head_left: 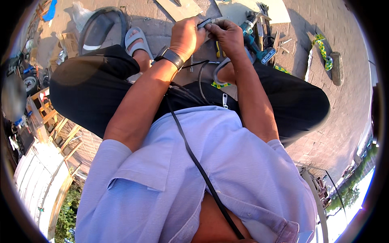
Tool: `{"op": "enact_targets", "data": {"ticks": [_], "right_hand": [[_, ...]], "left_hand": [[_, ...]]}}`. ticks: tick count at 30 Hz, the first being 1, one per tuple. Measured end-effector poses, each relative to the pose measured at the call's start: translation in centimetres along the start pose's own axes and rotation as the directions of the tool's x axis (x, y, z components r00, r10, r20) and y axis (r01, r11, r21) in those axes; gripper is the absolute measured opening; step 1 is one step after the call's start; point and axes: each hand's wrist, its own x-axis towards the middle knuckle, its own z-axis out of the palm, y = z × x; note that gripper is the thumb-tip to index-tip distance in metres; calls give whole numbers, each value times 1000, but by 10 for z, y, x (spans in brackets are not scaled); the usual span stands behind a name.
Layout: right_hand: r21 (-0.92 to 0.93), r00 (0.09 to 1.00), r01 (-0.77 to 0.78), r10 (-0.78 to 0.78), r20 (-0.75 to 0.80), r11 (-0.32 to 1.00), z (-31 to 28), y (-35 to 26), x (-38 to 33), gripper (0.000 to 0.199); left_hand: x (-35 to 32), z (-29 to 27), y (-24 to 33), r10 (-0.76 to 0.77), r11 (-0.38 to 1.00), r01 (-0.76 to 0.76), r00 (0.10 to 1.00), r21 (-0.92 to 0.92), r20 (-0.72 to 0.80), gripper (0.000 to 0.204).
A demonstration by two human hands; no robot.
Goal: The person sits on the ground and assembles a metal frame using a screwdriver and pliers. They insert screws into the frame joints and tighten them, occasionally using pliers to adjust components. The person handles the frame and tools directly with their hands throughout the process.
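Both my hands are up in front of me, pinched together on one small dark piece (pixel 204 23), a short flat strip of something, metal or plastic, I can't tell which from here. My left hand (pixel 186 37) has it clamped between thumb and fingers on its left end, and my right hand (pixel 229 36) is closed on the other end, fingertips curled in tight, so the piece sits right between the two grips, held over the paving between my knees. A wristwatch (pixel 172 56) rides on my left wrist. How far along am I? My guess is somewhere in the middle: the piece is in hand and being worked or fitted, not set down, and nothing around me looks finished or packed away. The teal power drill (pixel 254 42) lies just beyond my right hand on the ground, untouched, with a few loose hand tools (pixel 265 24) beside it and what look like yellow-handled pliers (pixel 219 50) under my hands. A thin black cable (pixel 201 75) loops across my lap, a pale flat board (pixel 178 9) lies on the ground ahead of me, so it looks as if the tool work is yet to come. Further out, my sandalled foot (pixel 137 40) is off to the left beside a black hose (pixel 101 24), and a yellow-green patterned strap (pixel 322 48) lies well apart on the right.
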Motion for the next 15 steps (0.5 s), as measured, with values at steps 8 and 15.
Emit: {"op": "enact_targets", "data": {"ticks": [8,15], "right_hand": [[-192,994,-108,101,-45,975,-1,-38,-25,23],[-365,997,-78,83,-3,928,-19,-33,-24,19]], "left_hand": [[-10,3,7,27,999,-28,1000,-46,-13,20],[-18,5,12,34,996,-31,999,-79,42,21]]}}
